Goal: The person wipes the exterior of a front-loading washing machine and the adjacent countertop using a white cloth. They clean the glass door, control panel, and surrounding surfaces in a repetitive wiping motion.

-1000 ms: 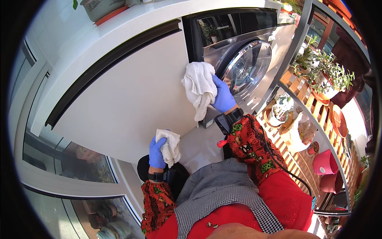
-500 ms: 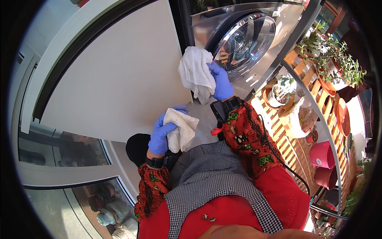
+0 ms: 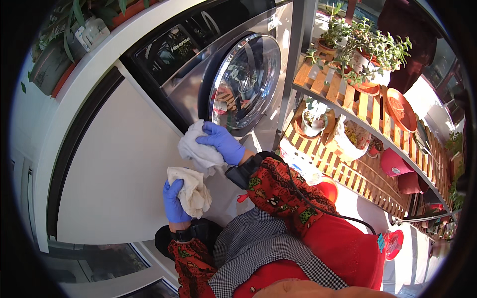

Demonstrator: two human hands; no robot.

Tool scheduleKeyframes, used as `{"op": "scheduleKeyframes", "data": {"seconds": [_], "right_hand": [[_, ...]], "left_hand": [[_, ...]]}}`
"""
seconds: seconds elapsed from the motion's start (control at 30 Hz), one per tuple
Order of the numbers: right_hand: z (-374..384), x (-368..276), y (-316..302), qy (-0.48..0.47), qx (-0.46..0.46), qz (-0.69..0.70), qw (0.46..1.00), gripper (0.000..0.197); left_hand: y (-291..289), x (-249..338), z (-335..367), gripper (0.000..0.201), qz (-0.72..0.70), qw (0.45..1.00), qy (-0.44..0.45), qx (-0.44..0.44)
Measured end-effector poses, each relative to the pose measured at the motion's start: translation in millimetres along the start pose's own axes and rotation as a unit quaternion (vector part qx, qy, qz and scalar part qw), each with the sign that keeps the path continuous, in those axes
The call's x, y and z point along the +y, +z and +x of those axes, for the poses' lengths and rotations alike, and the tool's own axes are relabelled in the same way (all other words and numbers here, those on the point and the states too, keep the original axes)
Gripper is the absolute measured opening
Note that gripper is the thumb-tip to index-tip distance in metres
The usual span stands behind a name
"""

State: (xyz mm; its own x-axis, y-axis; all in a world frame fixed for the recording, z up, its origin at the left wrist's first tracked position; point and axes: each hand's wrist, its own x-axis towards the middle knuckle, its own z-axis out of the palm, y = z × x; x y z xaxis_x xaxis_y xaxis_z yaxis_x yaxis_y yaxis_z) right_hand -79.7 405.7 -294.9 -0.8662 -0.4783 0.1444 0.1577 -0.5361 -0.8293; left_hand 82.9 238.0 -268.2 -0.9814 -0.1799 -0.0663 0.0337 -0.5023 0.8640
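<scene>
Purple-blue gloves cover both hands. My right hand (image 3: 223, 144) grips a bunched white cloth (image 3: 201, 149) near the lower edge of the washing machine's round glass door (image 3: 246, 82). A second, cream-white cloth (image 3: 190, 191) hangs in folds from my left hand (image 3: 175, 201), lower and nearer to me. The fingers of my left hand are partly hidden behind that cloth. Just left of both hands is a flat white cabinet panel (image 3: 114, 169); I cannot tell whether the right-hand cloth touches it.
Right of the washing machine stands a wooden slatted shelf rack (image 3: 318, 151) with a grey metal frame, holding potted plants (image 3: 365, 59) and pink pots (image 3: 395, 161). A planter (image 3: 52, 67) sits on the white counter (image 3: 107, 47) at upper left. A black cable (image 3: 323, 211) runs along my right sleeve.
The view has swung, bringing in the machine's control panel and more of the rack. My right hand with its white cloth has come closer to the left hand. Both cloths stay held.
</scene>
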Motion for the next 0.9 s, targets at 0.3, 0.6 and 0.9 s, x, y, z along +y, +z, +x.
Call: {"op": "scheduleKeyframes", "data": {"seconds": [0.3,0.6,0.9], "right_hand": [[-11.8,-15.7,5.4,0.086,-0.05,0.15,0.984,0.038],[-2.6,-12.6,-8.9,0.027,0.021,0.147,0.989,0.04],[-7.4,-14.8,-6.4,0.072,0.0,0.2,0.977,0.039]], "left_hand": [[10.0,-13.0,13.5,0.039,-0.065,0.998,-0.022,-0.006],[-15.8,-12.7,5.2,0.029,-0.002,1.0,-0.006,0.024],[-8.8,0.3,-0.8,0.066,-0.002,0.998,0.043,-0.047]]}}
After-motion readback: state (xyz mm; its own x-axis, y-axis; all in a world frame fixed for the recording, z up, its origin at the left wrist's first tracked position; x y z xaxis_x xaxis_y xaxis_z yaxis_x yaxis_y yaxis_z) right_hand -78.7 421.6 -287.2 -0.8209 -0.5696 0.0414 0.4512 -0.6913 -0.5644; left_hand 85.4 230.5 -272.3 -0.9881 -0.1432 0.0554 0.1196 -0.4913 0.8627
